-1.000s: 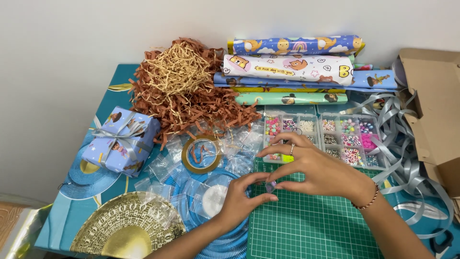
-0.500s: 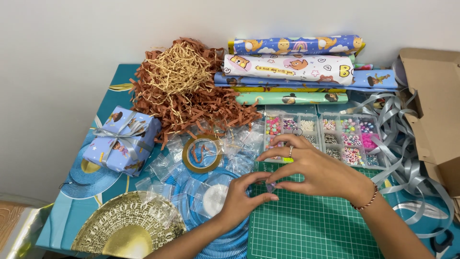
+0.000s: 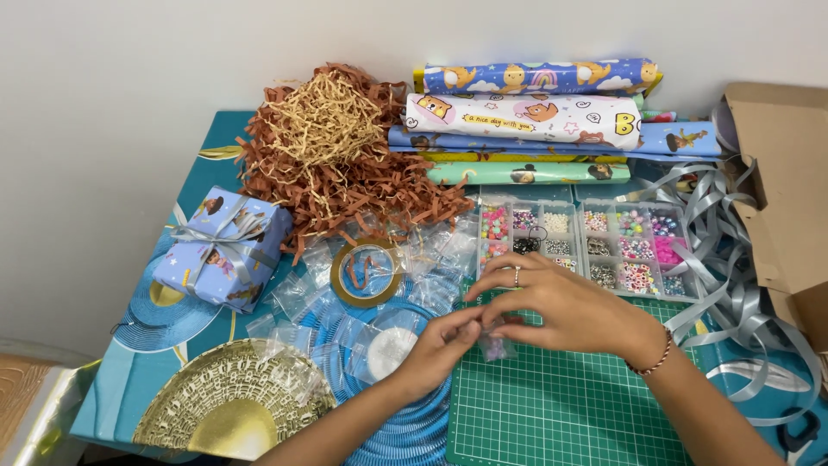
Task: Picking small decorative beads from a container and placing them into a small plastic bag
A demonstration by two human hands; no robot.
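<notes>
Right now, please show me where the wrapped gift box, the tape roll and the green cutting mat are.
wrapped gift box (image 3: 222, 248): head view, on its top face by the silver ribbon.
tape roll (image 3: 338, 283): head view, on its gold ring's left side.
green cutting mat (image 3: 561, 406): head view, on its bare grid.

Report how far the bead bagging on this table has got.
Done: one box sits wrapped and tied with silver ribbon. In hand: the left hand and right hand pinch a small clear bag of beads over the green cutting mat. Left: empty clear bags lie scattered; the bead organiser looks full.
</notes>
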